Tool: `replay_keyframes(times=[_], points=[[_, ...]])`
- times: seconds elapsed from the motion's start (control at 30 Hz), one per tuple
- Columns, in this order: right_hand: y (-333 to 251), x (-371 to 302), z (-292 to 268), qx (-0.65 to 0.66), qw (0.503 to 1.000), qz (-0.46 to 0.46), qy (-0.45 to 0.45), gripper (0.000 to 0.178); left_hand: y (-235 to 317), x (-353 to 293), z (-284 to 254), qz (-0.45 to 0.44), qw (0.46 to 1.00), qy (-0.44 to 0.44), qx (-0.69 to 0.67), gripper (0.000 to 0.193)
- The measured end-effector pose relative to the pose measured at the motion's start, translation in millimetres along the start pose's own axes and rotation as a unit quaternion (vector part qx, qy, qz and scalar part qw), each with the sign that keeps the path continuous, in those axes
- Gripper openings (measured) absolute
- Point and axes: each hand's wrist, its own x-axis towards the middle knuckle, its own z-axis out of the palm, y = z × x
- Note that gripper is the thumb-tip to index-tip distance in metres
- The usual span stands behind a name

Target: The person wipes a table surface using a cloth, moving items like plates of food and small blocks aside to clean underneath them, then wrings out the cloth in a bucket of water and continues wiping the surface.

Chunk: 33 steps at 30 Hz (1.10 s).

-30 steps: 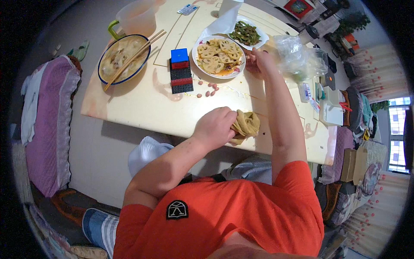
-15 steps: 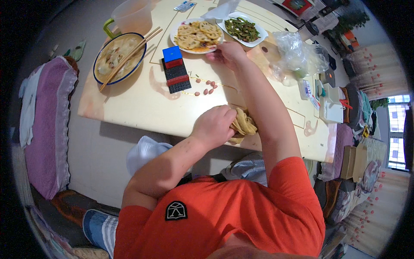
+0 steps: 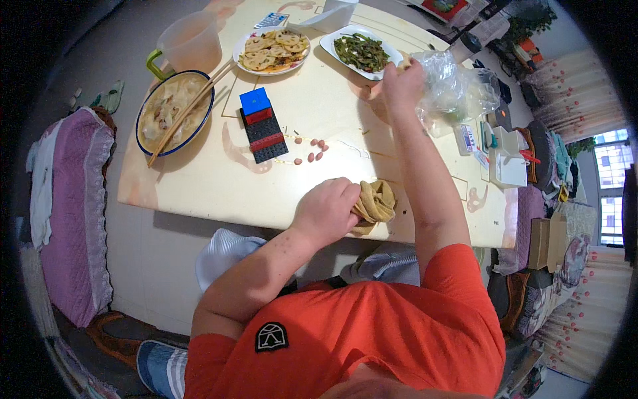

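My left hand [image 3: 325, 207] is closed on a bunched tan cloth [image 3: 376, 201] at the table's near edge. Further off, my right hand [image 3: 403, 83] reaches to the right corner of a white square plate [image 3: 327, 45] holding cooked green beans [image 3: 362, 52]. Its fingers are bent at the plate's rim, though the grip is partly hidden. Left of that plate stands a round plate [image 3: 307, 58] of sliced lotus root [image 3: 271, 50]. Several peanuts [image 3: 310, 157] lie loose on the table between my hands and a stack of black, red and blue toy bricks [image 3: 263, 126].
A blue-rimmed bowl [image 3: 141, 126] of food with chopsticks [image 3: 189, 113] across it stands at the left. Behind it is a clear plastic jug [image 3: 193, 43] with a green handle. A crumpled plastic bag [image 3: 458, 90] and a white box [image 3: 506, 159] sit at the right.
My right hand has gone from the lotus root plate to the green bean plate on its right. The lotus root plate has shifted away and left. My left hand keeps holding the cloth.
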Motion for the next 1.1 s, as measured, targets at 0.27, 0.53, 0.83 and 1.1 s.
replay_keyframes(times=[0.27,0.53,0.83,1.1], points=[[40,34,51,0.092,0.947,0.207,-0.23,0.019,-3,0,-1,-0.006,1.0,0.003,0.007,0.031],[51,65,105,0.052,0.96,0.149,-0.232,0.021,0,3,2,-0.008,1.0,0.002,-0.003,0.028],[49,61,-7,-0.444,0.834,-0.32,-0.073,0.06,5,9,4,-0.008,1.0,-0.018,-0.002,0.024],[143,105,-142,-0.412,0.874,0.036,-0.255,0.092,6,11,5,0.0,0.999,-0.031,0.039,0.026]])
